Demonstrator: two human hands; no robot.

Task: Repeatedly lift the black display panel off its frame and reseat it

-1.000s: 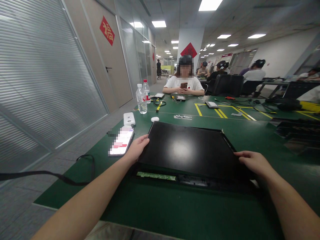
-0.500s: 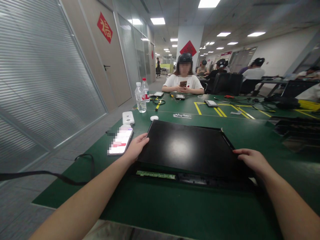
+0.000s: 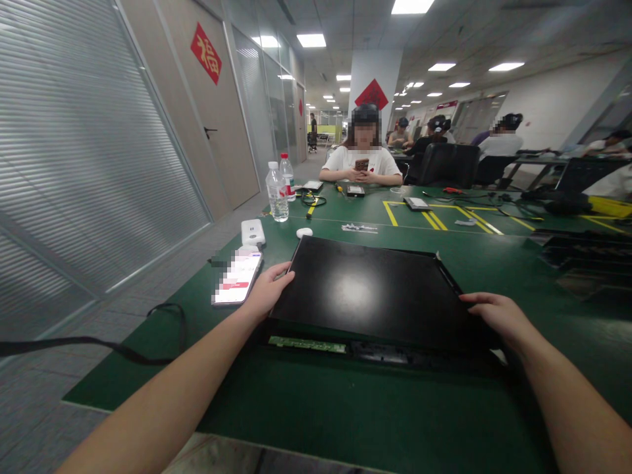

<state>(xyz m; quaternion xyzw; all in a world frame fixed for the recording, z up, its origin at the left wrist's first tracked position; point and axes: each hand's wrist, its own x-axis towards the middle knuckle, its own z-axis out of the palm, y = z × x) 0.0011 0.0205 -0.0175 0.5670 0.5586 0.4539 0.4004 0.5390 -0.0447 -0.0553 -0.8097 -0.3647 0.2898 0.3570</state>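
A black, flat display panel lies in front of me, with a bright round reflection in its middle. My left hand is closed on its left edge, the thumb on top and the other fingers partly hidden at the side. On the opposite side my right hand grips the right edge between thumb and fingers. Below the panel's near edge a green circuit board strip shows, set in a dark frame that sticks out from beneath. The frame's far side is mostly covered by the panel.
A lit phone and a white power-bank-like block lie left on the green table. Two water bottles stand behind. Hard drives and cables lie farther back. Across sits a person holding a phone.
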